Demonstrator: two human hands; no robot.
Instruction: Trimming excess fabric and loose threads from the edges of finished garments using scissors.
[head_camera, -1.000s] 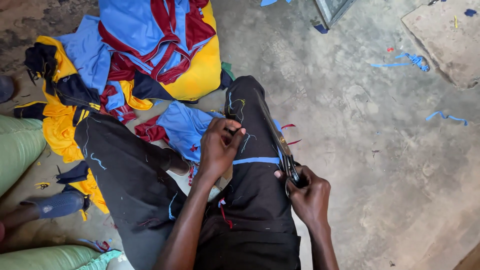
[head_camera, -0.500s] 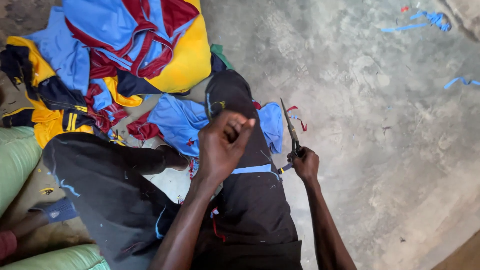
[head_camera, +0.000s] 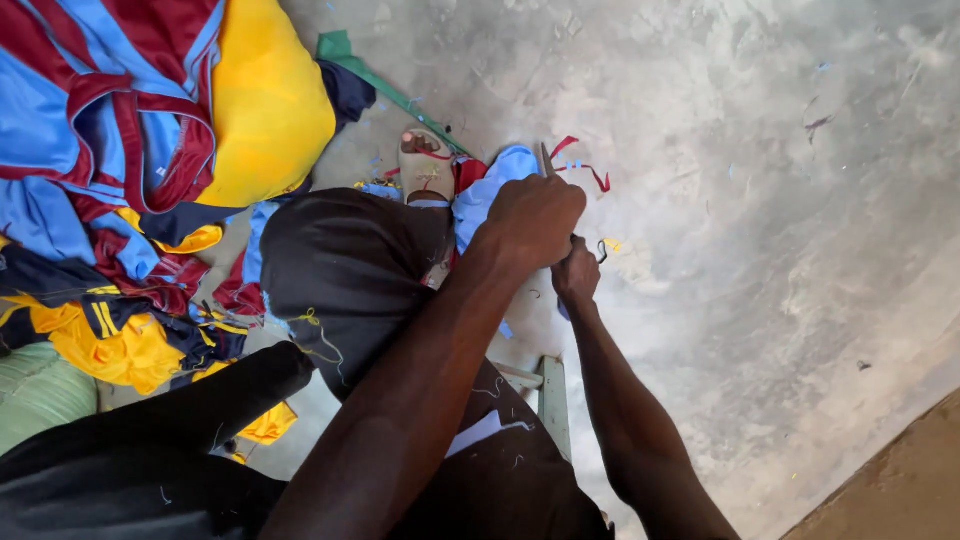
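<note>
Blue cloth (head_camera: 490, 195) clenched in left hand (head_camera: 535, 218), hiding right hand (head_camera: 577, 275), whose grip is unclear.

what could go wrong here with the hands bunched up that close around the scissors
The left hand sits right over the right hand, with the scissors showing only a tip above the knuckles; fingers could get nicked where the blades are hidden. The tip points toward the sandalled foot nearby, so a slip might jab it. The blue fabric is bunched under the hands, so a cut could go through layers unseen.
</note>
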